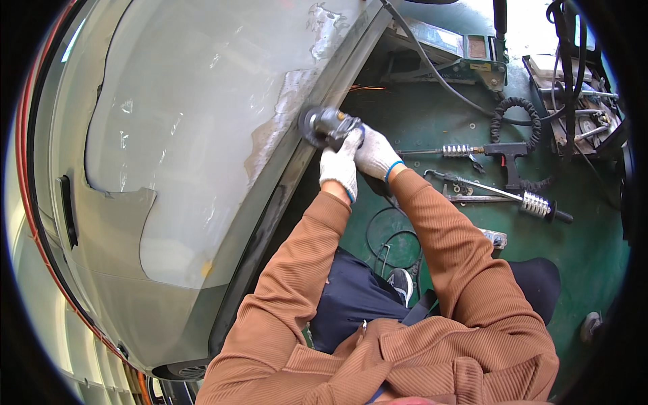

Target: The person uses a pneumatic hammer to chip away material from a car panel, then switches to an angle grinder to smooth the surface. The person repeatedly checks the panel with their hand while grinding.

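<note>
Both my hands wear white knit gloves and are closed around a dark angle grinder (331,123). My left hand (339,166) grips it from the near side, and my right hand (378,154) wraps its body from the right. The grinder's round disc (310,125) lies against, or very close to, the lower edge of a silver car's side panel (202,121). Orange sparks (368,88) fly off to the right beyond it. Along the edge runs a scraped strip of bare metal (275,125). The exact contact point is hidden by the disc.
On the green floor to my right lie a slide hammer (533,204) and a pistol-shaped pulling tool (509,156) with a coiled hose (516,108). A tool cart (580,115) stands at the far right. Cables (395,233) loop near my shoe (401,283). A green metal stand (476,67) is ahead.
</note>
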{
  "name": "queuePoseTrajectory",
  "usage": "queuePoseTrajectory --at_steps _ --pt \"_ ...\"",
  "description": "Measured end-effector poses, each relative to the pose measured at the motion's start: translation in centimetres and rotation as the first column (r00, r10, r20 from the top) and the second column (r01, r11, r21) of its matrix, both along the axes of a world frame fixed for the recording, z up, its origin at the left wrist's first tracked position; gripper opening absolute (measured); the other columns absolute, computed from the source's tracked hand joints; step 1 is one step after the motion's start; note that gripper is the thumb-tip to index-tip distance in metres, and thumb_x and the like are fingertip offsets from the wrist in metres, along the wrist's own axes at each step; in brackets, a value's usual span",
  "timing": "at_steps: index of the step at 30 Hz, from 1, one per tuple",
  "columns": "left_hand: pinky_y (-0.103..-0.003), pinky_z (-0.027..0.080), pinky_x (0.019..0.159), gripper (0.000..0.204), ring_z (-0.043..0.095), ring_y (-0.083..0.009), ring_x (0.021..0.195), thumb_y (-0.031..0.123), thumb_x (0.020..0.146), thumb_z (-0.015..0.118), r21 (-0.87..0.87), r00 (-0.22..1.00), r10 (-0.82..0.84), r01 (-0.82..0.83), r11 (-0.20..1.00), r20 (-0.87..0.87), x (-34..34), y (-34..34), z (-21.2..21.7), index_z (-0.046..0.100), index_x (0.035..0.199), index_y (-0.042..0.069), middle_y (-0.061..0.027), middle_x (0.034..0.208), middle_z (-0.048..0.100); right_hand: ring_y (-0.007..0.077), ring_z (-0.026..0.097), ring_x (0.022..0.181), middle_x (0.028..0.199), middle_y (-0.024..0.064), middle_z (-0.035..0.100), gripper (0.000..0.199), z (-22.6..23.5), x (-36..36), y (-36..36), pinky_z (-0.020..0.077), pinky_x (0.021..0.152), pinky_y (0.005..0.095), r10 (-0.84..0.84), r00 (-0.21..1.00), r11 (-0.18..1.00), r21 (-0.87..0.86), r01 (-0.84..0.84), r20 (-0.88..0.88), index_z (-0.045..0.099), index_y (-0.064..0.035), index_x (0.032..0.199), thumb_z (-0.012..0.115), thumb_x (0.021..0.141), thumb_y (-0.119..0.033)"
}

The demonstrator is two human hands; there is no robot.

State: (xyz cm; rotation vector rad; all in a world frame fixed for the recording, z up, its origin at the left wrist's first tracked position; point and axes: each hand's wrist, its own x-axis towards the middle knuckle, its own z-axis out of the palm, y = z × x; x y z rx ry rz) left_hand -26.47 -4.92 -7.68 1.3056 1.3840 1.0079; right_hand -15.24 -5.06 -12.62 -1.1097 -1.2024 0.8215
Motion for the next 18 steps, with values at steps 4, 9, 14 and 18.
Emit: queuePoseTrajectory --at_steps 4,9,14,18 --pt "-0.037 0.049 0.113 0.052 0.068 -0.0194 0.122 0.034 0.099 0.085 0.031 0.996 -0.067 0.066 0.997 0.057 1.6 -0.9 1.5 0.074 0.137 -0.001 -0.0071 0.131 0.076 0.0457 0.072 0.123 0.126 0.025 0.078 0.05 0.5 0.8 -0.1 0.058 0.104 0.0451 0.001 0.997 0.999 -0.05 -0.005 -0.078 0.072 -0.0047 0.132 0.079 0.096 -0.039" --pt "-0.037 0.056 0.109 0.047 0.072 -0.0205 0.118 0.019 0.094 0.092 -0.235 0.923 0.291 -0.233 0.944 0.251 -1.9 -0.9 -1.4 0.076 0.135 0.002 -0.0079 0.131 0.077 0.0498 0.072 0.121 0.122 0.0327 0.076 0.056 0.6 -1.4 -2.4 0.0581 0.104 0.0496 0.179 0.969 0.984 -0.026 -0.177 0.17 0.068 0.0005 0.127 0.081 0.091 -0.041" --pt "-0.038 0.053 0.112 0.051 0.072 -0.0215 0.119 0.021 0.092 0.094 -0.074 0.965 0.055 -0.037 0.997 0.257 -1.9 -0.6 -1.0 0.076 0.134 -0.001 -0.0088 0.129 0.078 0.05 0.074 0.113 0.116 0.0314 0.077 0.058 0.2 -1.8 -1.6 0.0601 0.098 0.0519 0.012 0.992 0.995 -0.095 0.0 0.128 0.065 -0.0003 0.128 0.082 0.092 -0.042" --pt "-0.038 0.053 0.114 0.051 0.072 -0.0229 0.12 0.024 0.094 0.092 -0.154 0.926 0.181 -0.136 0.979 0.332 -1.2 -1.7 -0.9 0.075 0.135 -0.001 -0.0086 0.133 0.077 0.0489 0.075 0.111 0.114 0.0298 0.078 0.057 0.0 -1.6 -2.0 0.0602 0.097 0.052 0.077 0.966 0.993 -0.104 -0.052 0.248 0.065 -0.0013 0.124 0.083 0.089 -0.042"
